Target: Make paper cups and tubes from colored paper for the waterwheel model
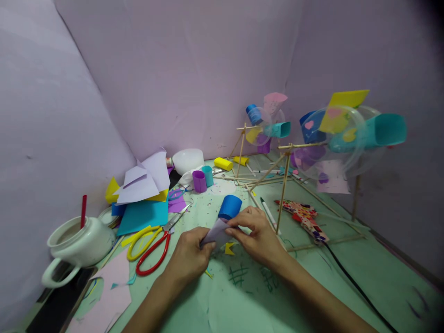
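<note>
A small pale lilac paper piece (215,232) is held between my two hands, low over the green table cover. My left hand (192,253) pinches its left side with thumb and fingers. Fingers of my right hand (255,233) close on its upper right corner. Just beyond the paper stands a blue paper tube (230,207), close to my right fingertips. A yellow paper scrap (229,249) lies beneath, between the hands. To the left of my left hand rest scissors (155,245) with one yellow and one red handle, blades pointing away.
Two stick frames with paper-cup wheels (333,138) (265,127) stand at the right. A patterned glue gun (307,219) with a black cord lies below them. Left are a white teapot (85,244) and stacked papers (144,217). Purple (199,181) and teal tubes (207,176) stand behind.
</note>
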{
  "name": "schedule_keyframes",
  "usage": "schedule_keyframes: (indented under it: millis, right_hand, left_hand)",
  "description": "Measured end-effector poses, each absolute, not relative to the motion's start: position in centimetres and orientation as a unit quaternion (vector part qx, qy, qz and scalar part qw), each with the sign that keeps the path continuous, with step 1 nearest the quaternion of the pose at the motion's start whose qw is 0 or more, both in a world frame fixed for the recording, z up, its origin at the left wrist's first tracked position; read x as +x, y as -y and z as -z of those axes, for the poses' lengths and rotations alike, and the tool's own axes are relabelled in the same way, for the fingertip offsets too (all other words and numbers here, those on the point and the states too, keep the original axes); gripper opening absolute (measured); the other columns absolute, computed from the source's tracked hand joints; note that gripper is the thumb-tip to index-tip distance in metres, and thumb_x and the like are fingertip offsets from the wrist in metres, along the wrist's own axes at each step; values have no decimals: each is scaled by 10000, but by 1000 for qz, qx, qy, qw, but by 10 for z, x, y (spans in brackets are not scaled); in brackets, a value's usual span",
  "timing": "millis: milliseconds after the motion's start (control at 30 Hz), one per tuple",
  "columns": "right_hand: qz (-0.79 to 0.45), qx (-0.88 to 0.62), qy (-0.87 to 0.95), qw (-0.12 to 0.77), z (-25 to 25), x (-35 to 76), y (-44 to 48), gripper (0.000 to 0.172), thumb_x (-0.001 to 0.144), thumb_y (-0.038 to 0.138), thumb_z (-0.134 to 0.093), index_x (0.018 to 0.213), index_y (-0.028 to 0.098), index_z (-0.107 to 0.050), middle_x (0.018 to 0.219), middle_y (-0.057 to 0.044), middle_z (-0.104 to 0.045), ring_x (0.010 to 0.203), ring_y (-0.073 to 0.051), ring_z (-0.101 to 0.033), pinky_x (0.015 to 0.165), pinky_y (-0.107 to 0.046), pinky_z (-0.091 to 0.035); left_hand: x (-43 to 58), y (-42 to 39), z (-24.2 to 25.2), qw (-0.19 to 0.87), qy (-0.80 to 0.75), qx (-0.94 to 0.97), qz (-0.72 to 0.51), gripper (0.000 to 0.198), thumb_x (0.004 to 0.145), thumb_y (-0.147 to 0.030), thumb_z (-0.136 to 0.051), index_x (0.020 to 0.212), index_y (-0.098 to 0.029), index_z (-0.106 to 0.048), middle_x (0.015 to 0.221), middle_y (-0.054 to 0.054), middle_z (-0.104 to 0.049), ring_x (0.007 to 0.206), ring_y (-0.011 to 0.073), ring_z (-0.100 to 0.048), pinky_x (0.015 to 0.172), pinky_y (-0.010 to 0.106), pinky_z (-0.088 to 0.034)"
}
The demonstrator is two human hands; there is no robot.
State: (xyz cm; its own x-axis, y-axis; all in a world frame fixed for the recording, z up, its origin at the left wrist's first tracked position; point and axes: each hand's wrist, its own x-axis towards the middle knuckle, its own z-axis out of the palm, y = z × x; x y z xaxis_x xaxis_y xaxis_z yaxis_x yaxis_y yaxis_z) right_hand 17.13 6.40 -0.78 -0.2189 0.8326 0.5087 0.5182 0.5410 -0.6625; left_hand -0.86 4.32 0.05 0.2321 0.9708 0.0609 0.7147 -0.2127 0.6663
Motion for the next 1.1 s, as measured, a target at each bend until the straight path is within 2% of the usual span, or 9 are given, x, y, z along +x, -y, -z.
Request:
schedule_keyframes:
  millis: [133,233,333,400,500,567,800,967,1100]
  right_hand:
    - [-285,-468,696,464,8,176,-69,79,699,250,-650,670,185,-684,685,-34,-672,713,-195,-574,710,-333,-399]
    - [-359,-505,630,468,5,181,-72,152,691,314,-624,687,169,-667,682,-23,-648,692,-185,-582,683,-304,-428]
    - [-368,-504,632,460,2,182,-72,178,691,337,-609,681,164,-648,662,-14,-627,679,-178,-577,674,-290,-430]
    - [-363,-483,667,435,1,180,-69,164,695,322,-611,664,164,-645,680,-20,-639,697,-180,-582,700,-294,-426]
    - [-383,-439,711,394,2,173,-62,123,699,281,-622,669,166,-652,732,-38,-671,733,-184,-596,706,-289,-429]
    - [-417,-415,713,381,4,169,-57,114,708,269,-616,672,163,-640,713,-40,-669,697,-175,-596,654,-272,-438]
    - [-522,-340,683,381,8,166,-51,181,752,304,-589,653,169,-519,565,23,-531,474,-90,-481,457,-202,-395]
    - [-556,-298,705,324,0,169,-49,112,727,247,-613,677,156,-569,572,32,-525,503,-89,-478,479,-193,-406]
    - [-568,-296,725,252,1,168,-49,111,695,195,-642,788,148,-679,698,-9,-631,625,-128,-552,544,-204,-452]
  left_hand:
    - [-11,-44,-4,334,-556,711,-271,218,699,-222,-589,897,-164,-661,823,28,-664,747,187,-571,652,271,-408]
    - [-15,-45,-4,477,-527,619,-335,404,695,-350,-631,1044,-150,-598,949,70,-644,826,210,-579,672,284,-441]
    - [-21,-47,2,623,-468,497,-382,525,750,-513,-544,1114,-134,-556,963,106,-630,820,210,-589,667,292,-459]
    - [-25,-48,7,677,-428,466,-375,533,740,-510,-573,1121,-138,-558,940,107,-637,791,192,-592,651,272,-448]
    - [-28,-48,12,725,-383,474,-321,609,626,-429,-726,1140,-149,-560,931,94,-639,785,176,-585,628,236,-421]
    - [-28,-47,12,753,-344,484,-283,651,570,-388,-776,1138,-149,-567,918,82,-634,788,167,-578,632,225,-412]
    - [-24,-48,20,819,-261,454,-235,638,569,-406,-771,1108,-151,-543,845,76,-615,670,163,-606,595,262,-454]
    - [-27,-51,12,774,-308,500,-237,689,533,-397,-784,1134,-159,-546,841,34,-583,620,98,-521,545,205,-413]
    - [-25,-50,3,738,-344,546,-198,679,532,-397,-766,1132,-156,-562,858,29,-580,669,120,-501,550,212,-403]
